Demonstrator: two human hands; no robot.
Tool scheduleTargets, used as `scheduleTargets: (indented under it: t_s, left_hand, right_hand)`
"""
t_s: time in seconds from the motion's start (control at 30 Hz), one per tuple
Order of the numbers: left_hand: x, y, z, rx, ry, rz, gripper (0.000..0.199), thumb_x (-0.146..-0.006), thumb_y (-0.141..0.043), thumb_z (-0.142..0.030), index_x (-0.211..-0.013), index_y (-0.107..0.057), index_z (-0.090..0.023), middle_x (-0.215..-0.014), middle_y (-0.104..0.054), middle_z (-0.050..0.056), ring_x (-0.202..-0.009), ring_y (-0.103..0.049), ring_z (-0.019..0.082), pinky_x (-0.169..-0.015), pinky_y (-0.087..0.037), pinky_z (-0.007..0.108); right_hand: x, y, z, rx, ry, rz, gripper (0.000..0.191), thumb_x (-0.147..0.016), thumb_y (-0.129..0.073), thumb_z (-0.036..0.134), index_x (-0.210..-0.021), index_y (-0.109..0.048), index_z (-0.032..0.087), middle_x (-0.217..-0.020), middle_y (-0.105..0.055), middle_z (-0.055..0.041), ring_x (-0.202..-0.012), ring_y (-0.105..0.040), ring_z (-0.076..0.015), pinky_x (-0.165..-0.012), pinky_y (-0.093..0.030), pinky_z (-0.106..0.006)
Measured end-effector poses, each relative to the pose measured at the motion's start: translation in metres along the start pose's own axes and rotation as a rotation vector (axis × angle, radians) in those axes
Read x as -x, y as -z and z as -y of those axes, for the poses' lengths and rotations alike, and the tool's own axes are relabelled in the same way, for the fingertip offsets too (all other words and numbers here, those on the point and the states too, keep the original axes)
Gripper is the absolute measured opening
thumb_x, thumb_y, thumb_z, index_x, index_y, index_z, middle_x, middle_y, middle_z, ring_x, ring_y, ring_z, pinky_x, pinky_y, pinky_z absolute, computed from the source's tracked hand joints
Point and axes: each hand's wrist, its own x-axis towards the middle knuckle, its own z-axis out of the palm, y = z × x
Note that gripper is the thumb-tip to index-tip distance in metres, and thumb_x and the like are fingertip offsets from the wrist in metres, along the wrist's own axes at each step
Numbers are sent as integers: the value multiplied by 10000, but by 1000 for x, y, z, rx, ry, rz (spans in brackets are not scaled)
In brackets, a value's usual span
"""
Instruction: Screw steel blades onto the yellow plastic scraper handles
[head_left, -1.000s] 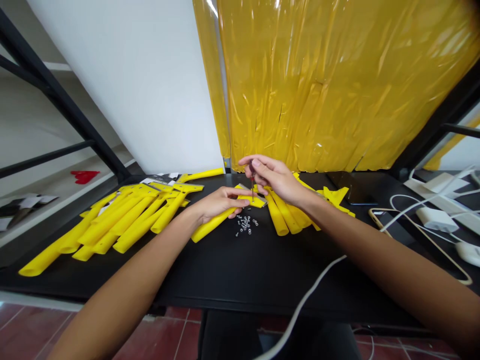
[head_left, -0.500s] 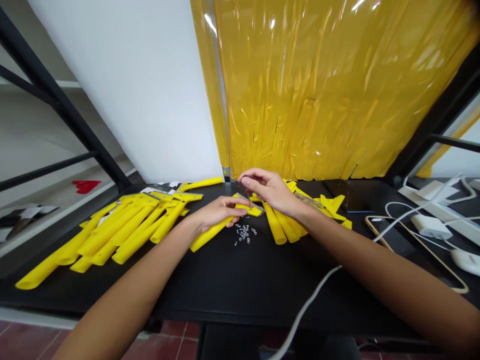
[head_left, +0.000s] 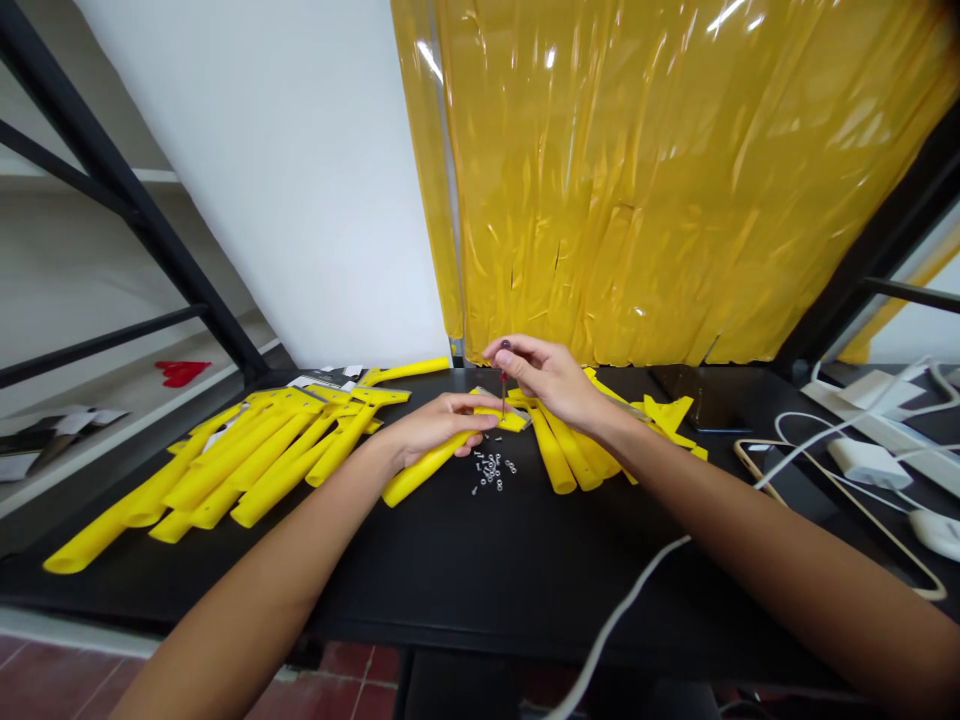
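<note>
Your left hand [head_left: 442, 428] has its grip closed around the neck of a yellow tool [head_left: 421, 476], thumb on top and fingers curled beneath, and the tool lies at a slant on the black worktop [head_left: 465, 570], its tube end toward you and its wide head pointing away to the right. In your right hand [head_left: 551, 380], the grip pinches a small screwdriver [head_left: 503, 378] by its handle between thumb and fingers, the shaft standing upright with its tip down at the tool's head; whether it sits in a screw is too small to tell. Just this side of that head you have a loose scatter of small screws and nuts [head_left: 491, 470]. To your left, more yellow tools [head_left: 255, 440] lie heaped side by side, heads away from you; near your right wrist lies another group of yellow pieces [head_left: 556, 458], partly hidden by your forearm. Farther right, beyond that arm, are a white charger [head_left: 870, 463] among cables and a gold-edged tablet [head_left: 840, 515] lying flat.
</note>
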Motion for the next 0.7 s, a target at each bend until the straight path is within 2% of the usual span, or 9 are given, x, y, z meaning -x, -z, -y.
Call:
scheduleTargets:
  t_s: [0.1,0.2,0.3,0.4,0.47,0.6,0.7]
  left_hand:
    - [0,1,1,17,-4,2,477,-830,-739,-347,-1271,-652,-189,-965,-624,69,-647,-489,93,-535,-352,264]
    - [0,1,1,37,15,-2,473,-830,-736,-337,-1274,-647,-200,-925,-607,55,-654,-493,98,-533,-350,259]
    - [1,-1,-1,52,33,-1,489,-836,-730,-307,-1302,-618,-213,-860,-575,24,-658,-498,100,-542,-359,255]
    - [2,-2,-4,46,36,1,481,-833,-728,-283,-1295,-612,-212,-855,-567,17,-655,-497,97,-539,-359,249]
    - [2,-3,-6,36,30,-5,452,-828,-731,-285,-1260,-627,-200,-871,-574,23,-640,-487,91,-533,-357,249]
    - [2,-5,-6,54,19,-4,380,-831,-730,-284,-1188,-652,-181,-888,-577,28,-629,-486,82,-530,-352,247]
    - [0,-5,-3,104,48,9,376,-826,-734,-263,-1183,-657,-178,-887,-573,30,-645,-508,89,-530,-348,246]
  right_hand:
    - [1,1,2,-134,-86,36,316,-951,-555,463,-1185,-592,254,-856,-567,5,-544,-337,-80,-431,-217,-228]
    - [1,-1,2,-204,-86,17,288,-910,-623,470,-1076,-538,250,-776,-544,34,-503,-316,-74,-419,-219,-222]
    - [1,-2,2,-110,-28,19,277,-887,-651,478,-956,-565,223,-838,-576,10,-572,-403,-81,-463,-297,-220]
    - [0,0,1,-9,-9,1,291,-926,-585,479,-1019,-656,213,-964,-605,-30,-707,-478,-106,-523,-333,-228]
    - [-1,2,0,-16,-26,-31,299,-948,-550,461,-1076,-660,215,-969,-619,-35,-748,-496,-118,-547,-335,-234]
    - [-1,0,0,-157,-87,-48,248,-943,-562,429,-1041,-611,207,-865,-607,-15,-611,-396,-97,-494,-255,-236]
    - [-1,-4,0,-274,-117,-44,273,-932,-566,472,-1051,-573,226,-797,-555,9,-566,-347,-93,-463,-218,-238]
